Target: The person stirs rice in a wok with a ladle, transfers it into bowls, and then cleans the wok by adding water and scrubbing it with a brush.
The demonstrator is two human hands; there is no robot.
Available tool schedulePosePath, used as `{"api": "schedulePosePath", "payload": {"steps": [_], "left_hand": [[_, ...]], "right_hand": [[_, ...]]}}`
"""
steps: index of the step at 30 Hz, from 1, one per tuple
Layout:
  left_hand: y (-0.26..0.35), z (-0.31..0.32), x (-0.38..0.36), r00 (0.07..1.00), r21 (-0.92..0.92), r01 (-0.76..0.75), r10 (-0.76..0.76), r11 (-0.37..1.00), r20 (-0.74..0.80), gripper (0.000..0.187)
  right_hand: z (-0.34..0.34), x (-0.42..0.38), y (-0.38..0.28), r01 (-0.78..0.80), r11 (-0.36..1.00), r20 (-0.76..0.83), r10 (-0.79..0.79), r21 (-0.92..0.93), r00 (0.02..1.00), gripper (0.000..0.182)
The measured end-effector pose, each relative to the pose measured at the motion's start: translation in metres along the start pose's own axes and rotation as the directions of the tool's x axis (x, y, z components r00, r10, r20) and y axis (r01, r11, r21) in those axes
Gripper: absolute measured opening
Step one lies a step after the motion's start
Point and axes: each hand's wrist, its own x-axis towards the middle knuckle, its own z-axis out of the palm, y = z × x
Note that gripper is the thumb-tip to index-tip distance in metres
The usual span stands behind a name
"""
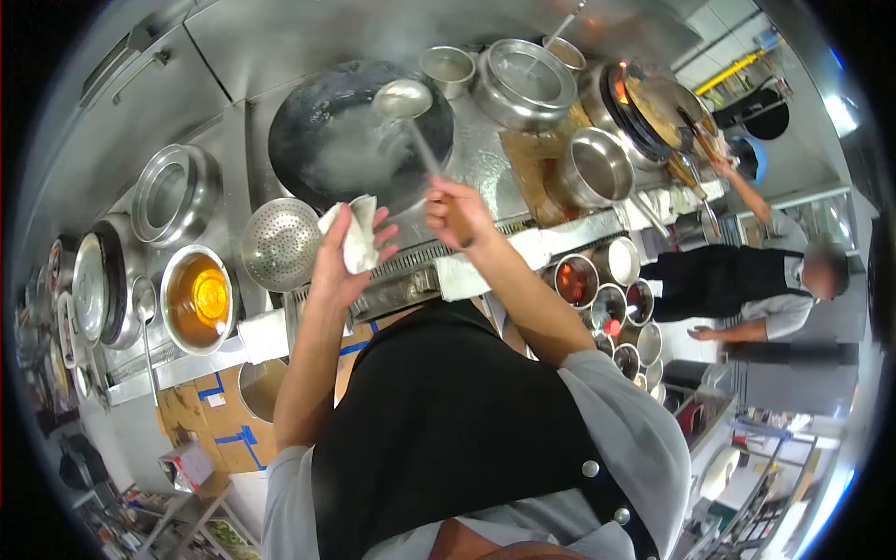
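Apron: black apron [411, 420] is lying nearest to the camera.
Right hand [462, 213]: its fingers are clamping on the ladle [403, 99].
Ladle: its bowl is showing over the wok [313, 131]; whether they are touching, I cannot tell.
Left hand [331, 247]: thumb and fingers are loosely holding a white cloth [359, 241].
Wok work: probably the ladle is serving here; the next move is calling for a steady grip.
Hand-side count: one held ladle, one cloth, one wok, one perforated strainer [280, 245] are showing.

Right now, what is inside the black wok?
A whitish haze shows in the wok. The ladle covers part; the haze blurs the rest, so I cannot tell about liquid.
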Motion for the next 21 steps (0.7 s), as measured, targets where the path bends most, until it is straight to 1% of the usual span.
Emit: {"api": "schedulePosePath", "payload": {"steps": [1,2,3,4,5,6,7,8,9,10,11,12,13,14,15,16,18,20,21], "left_hand": [[-0.009,0.006,0.002,0.999,-0.017,0.041,-0.041,0.999,-0.012,0.057],[-0.015,0.008,0.001,0.997,-0.036,0.074,-0.075,0.997,-0.029,0.057],[-0.021,0.0,0.007,0.992,-0.057,0.107,-0.103,0.993,0.075,0.057],[-0.027,-0.004,0.011,0.992,-0.076,0.127,-0.126,0.989,0.017,0.051],[-0.031,-0.009,0.014,0.988,-0.094,0.155,-0.154,0.983,0.015,0.052],[-0.031,-0.011,0.015,0.983,-0.113,0.182,-0.182,0.977,0.013,0.053],[-0.028,-0.005,0.014,0.986,-0.149,0.163,-0.166,0.975,-0.005,0.053],[-0.028,-0.001,0.012,0.988,-0.185,0.146,-0.153,0.972,-0.024,0.054],[-0.028,-0.003,0.012,0.988,-0.217,0.116,-0.135,0.969,-0.077,0.055],[-0.03,-0.011,0.017,0.984,-0.232,0.095,-0.126,0.968,-0.125,0.054],[-0.023,-0.013,0.016,0.992,-0.202,0.049,-0.072,0.978,-0.107,0.052],[-0.016,-0.013,0.013,0.996,-0.175,0.005,-0.02,0.985,-0.086,0.05],[-0.007,-0.012,0.009,0.991,-0.137,-0.01,-0.009,0.99,-0.134,0.049],[0.004,-0.01,0.005,0.984,-0.102,-0.021,0.003,0.995,-0.18,0.047],[0.01,-0.009,0.001,0.974,-0.067,-0.024,0.008,0.997,-0.227,0.046],[0.013,-0.009,-0.003,0.971,-0.04,-0.029,0.018,0.999,-0.24,0.045],[0.015,-0.008,-0.009,0.965,0.018,-0.037,0.04,0.999,-0.258,0.043],[0.013,-0.006,-0.012,0.965,-0.011,-0.05,0.046,0.999,-0.257,0.041],[0.015,-0.005,-0.013,0.966,-0.039,-0.06,0.048,0.997,-0.254,0.04]], "right_hand": [[-0.01,0.014,0.019,0.013,0.998,-0.025,-0.015,-0.065,1.0,0.015],[-0.005,0.01,0.034,0.025,0.979,-0.12,-0.05,-0.2,0.991,0.019],[0.008,0.008,0.048,0.019,0.941,-0.196,-0.09,-0.337,0.976,0.025],[0.018,0.011,0.055,0.0,0.882,-0.255,-0.137,-0.471,0.957,0.03],[-0.01,0.02,0.047,-0.034,0.419,-0.176,-0.304,-0.908,0.936,0.047],[-0.042,0.017,0.044,0.079,0.088,0.026,-0.495,-0.993,0.869,0.047],[-0.063,0.01,0.031,0.146,-0.272,0.285,-0.594,-0.951,0.752,0.047],[-0.071,0.0,0.009,-0.234,-0.391,0.024,-0.553,-0.89,0.833,0.054],[-0.075,-0.01,-0.006,-0.472,-0.494,-0.187,-0.52,-0.73,0.834,0.073],[-0.107,-0.007,-0.013,-0.584,-0.566,-0.354,-0.47,-0.582,0.809,0.093],[-0.17,0.006,-0.011,-0.509,-0.749,-0.326,-0.398,-0.423,0.857,0.098],[-0.14,-0.005,-0.014,-0.52,-0.754,-0.476,-0.313,-0.401,0.822,0.101],[-0.152,0.007,-0.015,-0.544,-0.695,-0.552,-0.25,-0.471,0.796,0.104],[-0.165,0.008,-0.015,-0.541,-0.683,-0.502,-0.286,-0.491,0.816,0.098],[-0.164,0.003,-0.018,-0.525,-0.633,-0.441,-0.304,-0.569,0.845,0.096],[-0.153,-0.008,-0.017,-0.502,-0.578,-0.383,-0.325,-0.644,0.865,0.093],[-0.134,-0.044,-0.002,-0.378,-0.589,-0.136,-0.413,-0.714,0.901,0.088],[-0.186,-0.069,0.008,-0.189,-0.604,0.017,-0.318,-0.775,0.948,0.082],[-0.216,-0.074,-0.003,-0.23,-0.246,-0.157,-0.282,-0.942,0.947,0.077]]}}
